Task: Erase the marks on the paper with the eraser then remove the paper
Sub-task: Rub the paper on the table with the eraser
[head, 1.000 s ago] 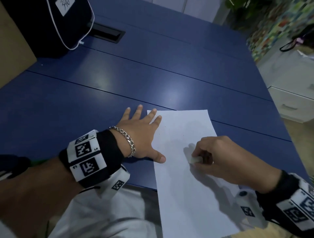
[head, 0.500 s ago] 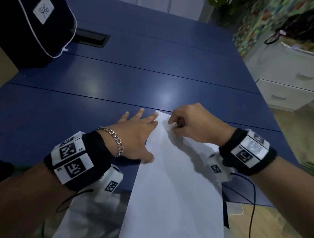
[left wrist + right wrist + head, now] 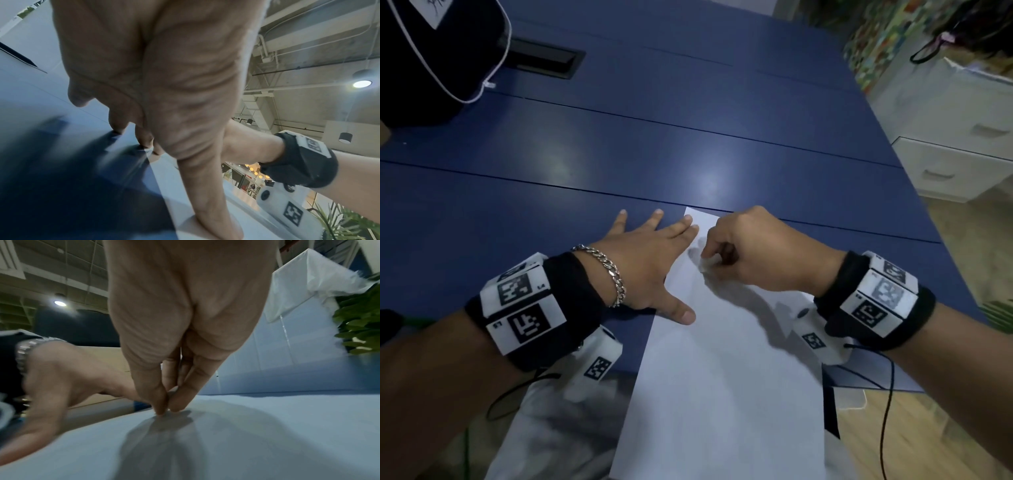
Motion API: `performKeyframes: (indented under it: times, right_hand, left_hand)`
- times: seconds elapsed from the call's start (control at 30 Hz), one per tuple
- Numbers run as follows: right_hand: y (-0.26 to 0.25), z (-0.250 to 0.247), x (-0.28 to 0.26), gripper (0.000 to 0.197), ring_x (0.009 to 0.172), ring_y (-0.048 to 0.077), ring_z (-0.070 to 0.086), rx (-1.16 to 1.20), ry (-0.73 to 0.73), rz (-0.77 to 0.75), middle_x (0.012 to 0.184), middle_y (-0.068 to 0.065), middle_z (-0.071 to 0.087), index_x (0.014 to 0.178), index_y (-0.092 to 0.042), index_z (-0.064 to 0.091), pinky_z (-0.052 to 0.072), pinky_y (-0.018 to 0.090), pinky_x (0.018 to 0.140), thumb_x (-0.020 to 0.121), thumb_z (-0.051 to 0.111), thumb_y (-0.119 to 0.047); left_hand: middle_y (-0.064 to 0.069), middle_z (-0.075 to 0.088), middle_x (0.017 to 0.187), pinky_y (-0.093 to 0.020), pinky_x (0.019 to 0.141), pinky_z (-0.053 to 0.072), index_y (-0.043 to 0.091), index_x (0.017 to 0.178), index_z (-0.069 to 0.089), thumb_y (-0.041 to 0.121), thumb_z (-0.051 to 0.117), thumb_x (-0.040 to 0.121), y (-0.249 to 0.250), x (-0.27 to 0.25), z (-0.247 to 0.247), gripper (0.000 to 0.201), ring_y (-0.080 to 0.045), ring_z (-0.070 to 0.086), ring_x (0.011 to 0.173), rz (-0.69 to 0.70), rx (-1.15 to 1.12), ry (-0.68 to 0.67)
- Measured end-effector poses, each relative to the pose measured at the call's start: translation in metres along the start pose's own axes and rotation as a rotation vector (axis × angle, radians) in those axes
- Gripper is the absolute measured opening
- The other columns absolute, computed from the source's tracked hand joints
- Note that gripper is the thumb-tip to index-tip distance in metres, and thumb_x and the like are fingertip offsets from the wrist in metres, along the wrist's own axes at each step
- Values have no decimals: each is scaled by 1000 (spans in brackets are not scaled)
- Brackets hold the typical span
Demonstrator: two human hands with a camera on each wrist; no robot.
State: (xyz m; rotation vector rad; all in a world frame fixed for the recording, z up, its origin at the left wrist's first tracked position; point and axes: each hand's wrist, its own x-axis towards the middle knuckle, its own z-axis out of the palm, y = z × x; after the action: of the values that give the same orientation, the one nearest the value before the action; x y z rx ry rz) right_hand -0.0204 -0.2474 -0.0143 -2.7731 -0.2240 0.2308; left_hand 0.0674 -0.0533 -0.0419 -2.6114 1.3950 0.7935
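Note:
A white sheet of paper (image 3: 726, 377) lies on the blue table (image 3: 619, 154), its near end hanging over the table's front edge. My left hand (image 3: 650, 263) lies flat with fingers spread, thumb and two fingertips pressing the paper's left edge (image 3: 160, 175). My right hand (image 3: 743, 253) pinches a small white eraser (image 3: 709, 263) against the paper near its far left corner. In the right wrist view the pinched fingertips (image 3: 164, 408) touch the paper (image 3: 267, 434), and the eraser is almost hidden between them. No marks show on the sheet.
A black bag (image 3: 431, 51) with white piping stands at the table's far left, beside a black cable hatch (image 3: 544, 60). White drawers (image 3: 955, 150) stand to the right of the table. A black cord (image 3: 887, 404) hangs from my right wrist band.
My right hand carried the eraser from the paper's middle right up to the far left corner, then slightly back toward me. The left hand stayed flat on the paper's edge.

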Motion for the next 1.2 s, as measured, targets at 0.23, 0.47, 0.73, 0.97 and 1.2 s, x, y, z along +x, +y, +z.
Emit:
performKeyframes:
  times: [0.23,0.47,0.73,0.97,1.2]
  right_hand:
    - [8,-2,5,9,74,15,67,-5,101,79,83,-5,72,93,-15,78,57,32,72,85,75,-18]
    - [9,-11,12,13,80,16,67,-61,50,82,90,-4,74,98,-14,79,54,27,74,85,76,-18]
    - [-4,-5,10,13,75,14,64,-111,-45,-2,88,-7,72,95,-17,78,51,24,66,82,76,-20]
    - [1,-10,6,18,77,15,63,-100,38,19,92,-3,72,102,-15,78,55,31,75,85,75,-17]
    - [27,-13,-9,10,70,3,60,-65,85,115,81,-15,66,94,-20,78,54,26,70,85,76,-19]
  left_hand:
    - [20,-24,168,-72,119,-7,36,162,-17,97,57,63,-1,2,0,137,-25,-18,158,-10,15,-12]
    - [20,-23,168,-71,120,-8,36,162,-17,97,57,63,0,2,0,137,-24,-18,158,-16,20,-9]
    - [24,-25,166,-72,119,-11,43,160,-19,99,57,58,-2,2,2,138,-27,-21,157,-21,-7,-8]
    - [24,-29,165,-71,119,-13,40,159,-21,98,57,61,-2,1,1,139,-26,-26,155,-30,-17,-28]
    - [13,-24,169,-67,120,-12,44,158,-21,92,61,65,4,0,-4,133,-31,-23,156,-20,-8,-27]
